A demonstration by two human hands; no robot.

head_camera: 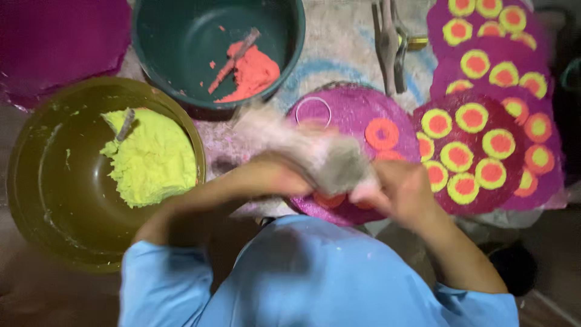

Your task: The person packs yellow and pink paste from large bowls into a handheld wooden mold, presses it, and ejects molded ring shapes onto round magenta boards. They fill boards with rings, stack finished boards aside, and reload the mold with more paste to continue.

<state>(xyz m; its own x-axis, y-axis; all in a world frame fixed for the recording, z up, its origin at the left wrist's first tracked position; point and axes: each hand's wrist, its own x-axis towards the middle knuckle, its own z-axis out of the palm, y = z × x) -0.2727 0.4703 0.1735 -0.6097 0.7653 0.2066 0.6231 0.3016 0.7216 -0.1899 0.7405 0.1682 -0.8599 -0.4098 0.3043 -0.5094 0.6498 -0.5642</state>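
Two bowls of coloured paste stand at ten to twelve o'clock from the worker. Head view only.

Olive bowl (36,181), nine o'clock: a heap of yellow-green paste (154,160) with a stick stuck in it. Dark green bowl (284,66), twelve o'clock: a smaller lump of orange-red paste (254,71), also with a stick.

Centre: round magenta disc (351,109). On it, one finished orange ring (382,133) and one bare ring outline (313,111); a few orange pieces show just under the hands.

Hands: left hand (284,172) and right hand (399,188) meet at six o'clock of the disc, both on a pale grey cloth-like wad (333,160), motion-blurred. Whether the fingers are spread or pinching, I cannot tell.

Three o'clock: finished disc (484,206) carries yellow rings with orange centres, packed close. One to two o'clock: more filled discs (502,54) overlap behind it.

Judgement: several discs look complete; the centre one is barely begun, orange only, no yellow yet. Ample paste remains in both bowls.

A metal tool (390,42) lies at one o'clock, untouched.
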